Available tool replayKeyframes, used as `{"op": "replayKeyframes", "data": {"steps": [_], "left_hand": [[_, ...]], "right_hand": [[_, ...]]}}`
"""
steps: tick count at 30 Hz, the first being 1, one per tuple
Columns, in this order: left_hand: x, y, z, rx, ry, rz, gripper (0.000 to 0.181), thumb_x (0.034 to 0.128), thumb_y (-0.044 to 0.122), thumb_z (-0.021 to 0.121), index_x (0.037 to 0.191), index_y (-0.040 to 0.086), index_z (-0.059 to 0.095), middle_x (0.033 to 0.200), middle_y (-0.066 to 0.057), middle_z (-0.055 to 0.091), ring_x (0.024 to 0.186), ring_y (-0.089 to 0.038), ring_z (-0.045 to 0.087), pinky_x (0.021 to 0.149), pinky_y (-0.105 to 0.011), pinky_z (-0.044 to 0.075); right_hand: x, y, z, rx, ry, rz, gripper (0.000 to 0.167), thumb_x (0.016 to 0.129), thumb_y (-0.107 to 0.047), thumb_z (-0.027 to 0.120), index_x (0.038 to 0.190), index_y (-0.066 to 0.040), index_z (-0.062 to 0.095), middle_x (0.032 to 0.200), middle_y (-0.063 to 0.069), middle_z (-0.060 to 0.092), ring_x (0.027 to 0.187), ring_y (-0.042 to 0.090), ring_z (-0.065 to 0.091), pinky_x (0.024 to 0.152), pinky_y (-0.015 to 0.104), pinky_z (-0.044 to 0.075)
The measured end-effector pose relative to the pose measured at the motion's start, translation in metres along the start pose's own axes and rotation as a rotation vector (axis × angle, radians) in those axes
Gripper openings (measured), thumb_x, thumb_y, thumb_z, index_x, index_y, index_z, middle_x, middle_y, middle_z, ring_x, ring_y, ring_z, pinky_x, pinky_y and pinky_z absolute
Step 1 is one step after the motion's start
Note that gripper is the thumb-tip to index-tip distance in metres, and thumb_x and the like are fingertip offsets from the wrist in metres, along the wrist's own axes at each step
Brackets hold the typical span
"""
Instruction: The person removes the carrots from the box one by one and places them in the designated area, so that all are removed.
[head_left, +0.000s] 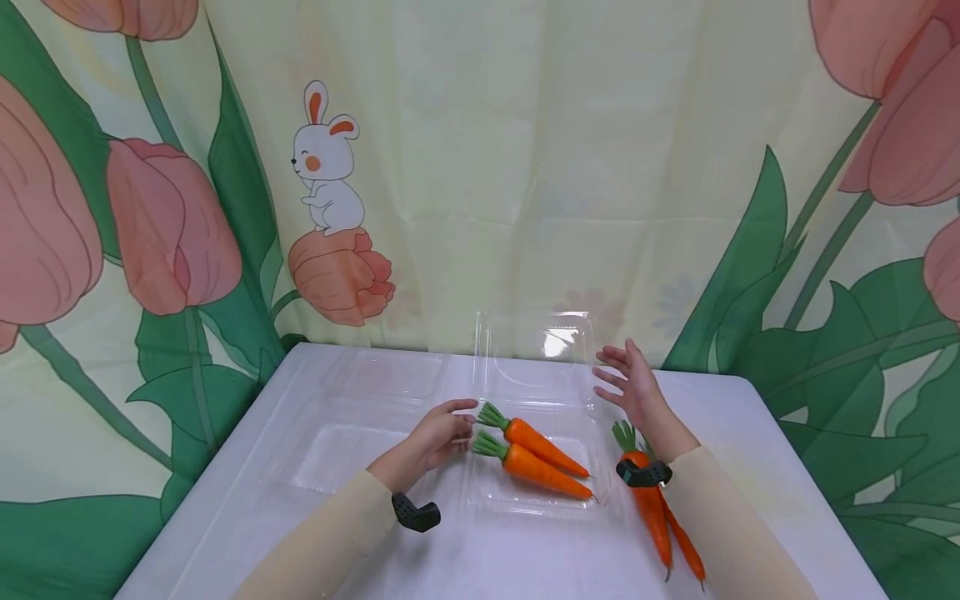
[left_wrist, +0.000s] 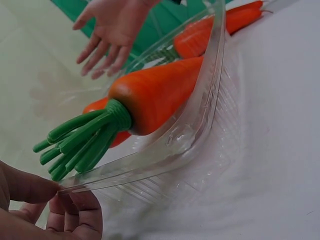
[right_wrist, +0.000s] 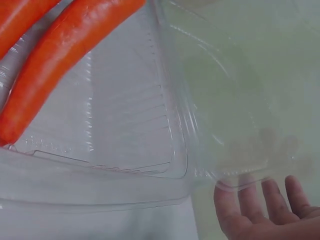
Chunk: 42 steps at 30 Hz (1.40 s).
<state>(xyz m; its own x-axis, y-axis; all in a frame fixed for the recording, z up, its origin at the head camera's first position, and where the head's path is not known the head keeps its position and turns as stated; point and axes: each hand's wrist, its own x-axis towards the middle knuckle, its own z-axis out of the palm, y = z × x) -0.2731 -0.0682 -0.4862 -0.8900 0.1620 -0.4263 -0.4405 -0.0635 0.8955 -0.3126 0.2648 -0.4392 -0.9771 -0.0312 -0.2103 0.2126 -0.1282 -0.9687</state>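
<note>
Two orange carrots [head_left: 546,473] with green tops lie in a clear plastic clamshell box [head_left: 525,507] whose lid [head_left: 517,371] stands raised at the back. My left hand [head_left: 435,439] is at the box's left side; in the left wrist view its thumb and fingers [left_wrist: 30,185] pinch the rim, close under a carrot's green top [left_wrist: 82,142]. Beside the lid's right edge, my right hand [head_left: 636,396] is held up with fingers spread. In the right wrist view its fingertips [right_wrist: 247,192] are by the lid's edge; whether they touch it I cannot tell.
Two more carrots [head_left: 651,512] lie on the white table [head_left: 247,533] right of the box, partly under my right forearm. Another clear box [head_left: 341,458] lies opened out on the left. A curtain [head_left: 480,167] with tulips and a rabbit hangs behind the table.
</note>
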Motion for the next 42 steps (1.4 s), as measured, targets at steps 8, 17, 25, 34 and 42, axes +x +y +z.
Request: {"op": "replayKeyframes", "data": {"steps": [8,17,25,34,42], "left_hand": [[-0.001,-0.001,0.001,-0.027,-0.008,-0.002,0.055,0.0925,-0.011,0.048,0.145,0.003,0.051,0.100,-0.006,0.056,0.079,-0.018,0.051,0.067,-0.027,0.049],[-0.002,0.000,0.003,-0.021,0.006,-0.017,0.053,0.0940,-0.010,0.047,0.145,0.004,0.053,0.102,-0.007,0.057,0.081,-0.019,0.051,0.069,-0.027,0.049],[-0.004,-0.001,0.003,-0.015,0.013,-0.019,0.053,0.0946,-0.010,0.046,0.145,0.004,0.054,0.102,-0.006,0.057,0.081,-0.019,0.050,0.069,-0.027,0.049],[-0.005,0.000,0.003,-0.018,0.007,-0.024,0.053,0.0957,-0.008,0.047,0.147,0.005,0.053,0.104,-0.007,0.057,0.083,-0.020,0.050,0.071,-0.028,0.049],[-0.006,0.000,0.001,-0.011,0.007,-0.023,0.051,0.0965,-0.007,0.048,0.146,0.005,0.054,0.103,-0.007,0.057,0.083,-0.020,0.050,0.070,-0.027,0.050]], "right_hand": [[0.003,0.006,-0.005,0.072,-0.046,0.061,0.084,0.104,-0.069,0.024,0.165,-0.013,0.017,0.172,0.016,0.015,0.157,0.038,0.021,0.124,0.057,0.025],[0.005,0.013,-0.013,0.164,-0.116,0.169,0.082,0.104,-0.068,0.025,0.165,-0.015,0.016,0.173,0.017,0.007,0.159,0.039,0.015,0.120,0.065,0.025],[0.007,0.014,-0.014,0.256,-0.130,0.277,0.082,0.106,-0.063,0.026,0.167,-0.011,0.005,0.173,0.020,0.002,0.160,0.039,0.008,0.117,0.070,0.023],[0.008,0.014,-0.015,0.255,-0.145,0.330,0.081,0.107,-0.061,0.021,0.167,-0.011,-0.001,0.172,0.022,0.000,0.160,0.040,0.004,0.116,0.070,0.024],[0.010,0.014,-0.013,0.199,-0.124,0.334,0.080,0.108,-0.059,0.021,0.166,-0.009,0.001,0.172,0.023,0.002,0.159,0.043,0.008,0.124,0.062,0.017]]}}
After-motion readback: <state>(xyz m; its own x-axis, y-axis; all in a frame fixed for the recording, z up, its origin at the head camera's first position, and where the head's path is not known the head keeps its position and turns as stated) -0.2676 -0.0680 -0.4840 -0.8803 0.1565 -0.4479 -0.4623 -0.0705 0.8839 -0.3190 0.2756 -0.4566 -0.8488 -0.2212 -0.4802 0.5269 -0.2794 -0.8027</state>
